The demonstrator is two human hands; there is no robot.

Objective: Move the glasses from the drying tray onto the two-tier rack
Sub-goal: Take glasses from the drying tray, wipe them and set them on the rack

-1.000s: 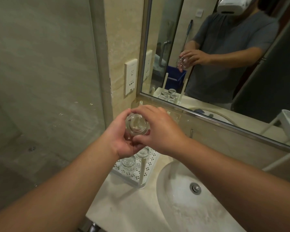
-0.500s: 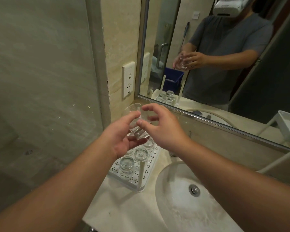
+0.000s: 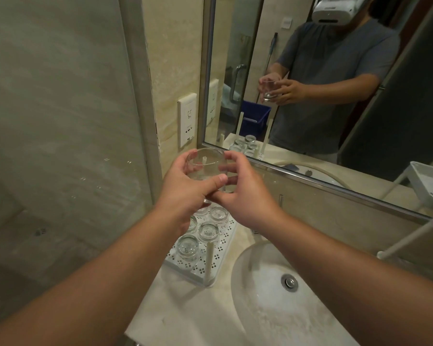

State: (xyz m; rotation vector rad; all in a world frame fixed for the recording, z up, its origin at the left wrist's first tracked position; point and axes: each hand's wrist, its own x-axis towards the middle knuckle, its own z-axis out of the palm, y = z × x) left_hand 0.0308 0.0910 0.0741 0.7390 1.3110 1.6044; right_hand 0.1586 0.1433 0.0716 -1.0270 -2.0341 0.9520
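Note:
A clear glass [image 3: 205,166] is held upright, mouth up, above the white perforated drying tray [image 3: 223,245]. My left hand [image 3: 185,193] grips it from the left, thumb across its front. My right hand [image 3: 245,196] curls round its right side, fingers showing through the glass. Several more glasses [image 3: 187,247] stand upside down on the tray, partly hidden under my hands. A white leg and corner of the two-tier rack [image 3: 408,237] show at the far right edge.
The tray sits on a marble counter left of a round sink [image 3: 273,308]. A thin white post [image 3: 209,260] rises at the tray's near corner. A wall socket [image 3: 187,119] and a mirror [image 3: 335,96] are behind; a glass partition [image 3: 60,121] closes the left side.
The glass has been turned from bottom-toward-me to upright with its mouth up and raised a little. My left hand now wraps it with the thumb in front.

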